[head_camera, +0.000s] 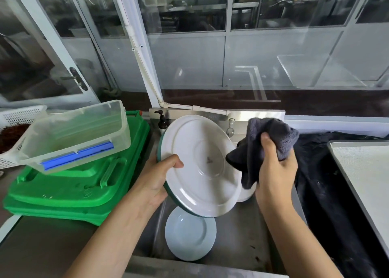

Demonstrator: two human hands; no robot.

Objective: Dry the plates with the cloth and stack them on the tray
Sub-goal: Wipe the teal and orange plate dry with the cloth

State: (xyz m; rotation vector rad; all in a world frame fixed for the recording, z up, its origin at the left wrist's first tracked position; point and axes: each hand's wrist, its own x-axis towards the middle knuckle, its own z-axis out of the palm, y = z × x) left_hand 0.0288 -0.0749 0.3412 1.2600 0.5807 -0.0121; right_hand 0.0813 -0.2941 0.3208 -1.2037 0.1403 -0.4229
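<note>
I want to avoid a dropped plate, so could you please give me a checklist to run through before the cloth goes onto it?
1. Left hand grips the large plate at its rim, thumb over the edge: ok.
2. Right hand holds the grey cloth bunched: ok.
3. Cloth against the plate: touches its right edge only; not ok yet.
4. Plate's underside faces the camera; whether its front is dry: cannot tell.
5. Small plate lies in the sink directly beneath: not ok if dropped.
6. Tray on the right has bare surface: ok.
</note>
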